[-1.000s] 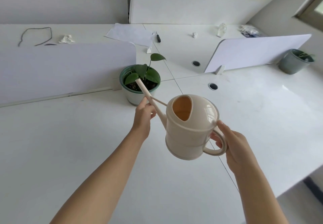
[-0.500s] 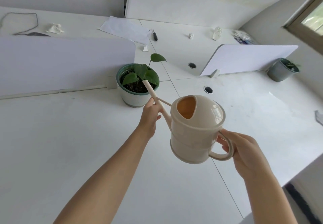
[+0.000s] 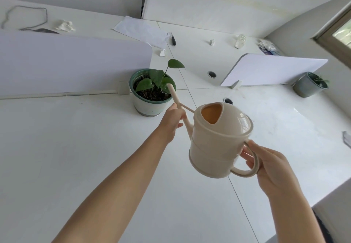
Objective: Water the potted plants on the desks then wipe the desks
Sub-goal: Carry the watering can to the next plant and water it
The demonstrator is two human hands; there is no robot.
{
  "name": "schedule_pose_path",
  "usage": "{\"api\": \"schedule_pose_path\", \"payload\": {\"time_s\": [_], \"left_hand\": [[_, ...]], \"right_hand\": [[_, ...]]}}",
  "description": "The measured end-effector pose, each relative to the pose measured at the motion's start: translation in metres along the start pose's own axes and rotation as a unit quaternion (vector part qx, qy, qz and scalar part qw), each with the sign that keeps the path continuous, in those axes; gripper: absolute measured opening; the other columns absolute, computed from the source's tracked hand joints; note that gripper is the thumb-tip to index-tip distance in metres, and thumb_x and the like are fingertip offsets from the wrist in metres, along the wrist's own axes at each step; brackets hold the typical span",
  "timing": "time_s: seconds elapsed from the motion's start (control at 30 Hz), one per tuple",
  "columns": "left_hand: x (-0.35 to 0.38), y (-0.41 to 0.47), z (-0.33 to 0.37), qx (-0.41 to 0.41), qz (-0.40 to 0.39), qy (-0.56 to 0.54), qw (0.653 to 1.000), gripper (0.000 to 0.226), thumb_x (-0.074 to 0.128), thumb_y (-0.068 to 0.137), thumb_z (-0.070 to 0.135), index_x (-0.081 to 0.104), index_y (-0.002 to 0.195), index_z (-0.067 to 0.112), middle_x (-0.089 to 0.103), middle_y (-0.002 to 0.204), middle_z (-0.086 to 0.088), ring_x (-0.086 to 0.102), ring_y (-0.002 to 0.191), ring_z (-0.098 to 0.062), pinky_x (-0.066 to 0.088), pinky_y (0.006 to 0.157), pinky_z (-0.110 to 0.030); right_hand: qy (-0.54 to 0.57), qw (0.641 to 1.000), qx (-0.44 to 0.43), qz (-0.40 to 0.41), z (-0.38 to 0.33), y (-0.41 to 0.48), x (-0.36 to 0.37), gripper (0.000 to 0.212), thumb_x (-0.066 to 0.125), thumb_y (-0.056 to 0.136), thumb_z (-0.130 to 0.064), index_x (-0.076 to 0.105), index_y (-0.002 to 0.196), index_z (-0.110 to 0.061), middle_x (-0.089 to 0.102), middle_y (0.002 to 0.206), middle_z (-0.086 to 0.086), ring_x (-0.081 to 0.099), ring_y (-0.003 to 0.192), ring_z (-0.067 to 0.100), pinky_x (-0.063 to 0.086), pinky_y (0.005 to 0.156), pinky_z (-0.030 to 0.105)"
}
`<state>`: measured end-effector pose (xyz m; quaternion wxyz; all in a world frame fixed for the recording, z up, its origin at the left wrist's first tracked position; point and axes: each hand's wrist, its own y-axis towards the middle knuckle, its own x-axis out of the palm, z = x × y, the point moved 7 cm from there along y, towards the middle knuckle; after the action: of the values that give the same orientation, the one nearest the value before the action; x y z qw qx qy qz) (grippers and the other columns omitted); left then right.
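Holding the beige rigid plastic watering can (image 3: 218,144) above the white desk (image 3: 76,157), the right hand (image 3: 266,165) wraps its loop handle while the left hand (image 3: 171,121) pinches the long thin spout (image 3: 173,95). The spout tip sits over the soil of the green-rimmed ceramic potted plant (image 3: 152,91). Judgement: the can is light but water shifts its weight; the handle carries the load, and the slender spout only guides.

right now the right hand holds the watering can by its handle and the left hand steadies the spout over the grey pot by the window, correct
Not quite. The right hand does hold the watering can by its handle, and the left hand steadies the spout, but the head view shows the spout over the green-rimmed pot beside the divider, not the grey pot.
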<state>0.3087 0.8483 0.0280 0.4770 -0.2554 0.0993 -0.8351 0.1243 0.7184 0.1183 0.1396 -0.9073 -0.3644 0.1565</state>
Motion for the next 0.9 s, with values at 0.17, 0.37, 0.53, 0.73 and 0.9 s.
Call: {"api": "schedule_pose_path", "payload": {"time_s": [0.17,0.37,0.53,0.73,0.9], "left_hand": [[0.002,0.003,-0.002,-0.004,-0.012,0.002,1.0,0.054,0.039,0.082,0.002,0.035,0.136,0.009,0.047,0.135,-0.01,0.045,0.123,-0.023,0.034,0.09,-0.035],[-0.009,-0.008,-0.001,0.01,-0.002,-0.046,0.999,0.059,0.038,0.084,-0.001,0.03,0.14,0.012,0.047,0.134,-0.011,0.046,0.122,-0.026,0.035,0.092,-0.037],[-0.031,-0.011,0.005,0.026,0.018,-0.033,0.999,0.062,0.041,0.083,0.001,0.029,0.143,0.011,0.047,0.136,-0.008,0.046,0.122,-0.024,0.037,0.092,-0.036],[-0.05,-0.011,0.015,0.033,0.038,-0.019,0.999,0.05,0.041,0.081,0.002,0.045,0.131,0.004,0.05,0.132,-0.012,0.05,0.117,-0.025,0.039,0.088,-0.037],[-0.05,-0.018,0.005,0.022,0.044,-0.018,0.999,0.049,0.042,0.083,0.003,0.044,0.132,0.005,0.05,0.13,-0.013,0.051,0.115,-0.025,0.037,0.085,-0.036]], "right_hand": [[-0.008,1.0,-0.006,-0.012,-0.003,-0.002,0.002,0.026,0.056,0.085,-0.015,0.069,0.064,-0.007,0.072,0.059,-0.006,0.063,0.09,0.02,0.037,0.073,0.025],[0.003,1.0,-0.015,-0.024,-0.005,-0.007,0.007,0.036,0.057,0.084,-0.014,0.071,0.051,-0.007,0.072,0.06,-0.004,0.062,0.093,0.023,0.037,0.075,0.024],[-0.005,0.998,-0.004,-0.062,-0.006,-0.014,0.025,0.029,0.077,0.055,-0.039,0.073,0.052,-0.011,0.074,0.065,-0.003,0.064,0.093,0.021,0.039,0.09,0.032],[0.009,0.996,-0.005,-0.091,-0.007,-0.023,0.044,0.02,0.071,0.062,-0.026,0.073,0.048,-0.012,0.074,0.064,-0.003,0.063,0.092,0.021,0.036,0.09,0.036],[0.001,0.997,-0.001,-0.081,0.003,-0.021,0.039,0.037,0.057,0.084,-0.015,0.072,0.051,-0.009,0.074,0.063,-0.004,0.063,0.092,0.021,0.037,0.081,0.032]]}}
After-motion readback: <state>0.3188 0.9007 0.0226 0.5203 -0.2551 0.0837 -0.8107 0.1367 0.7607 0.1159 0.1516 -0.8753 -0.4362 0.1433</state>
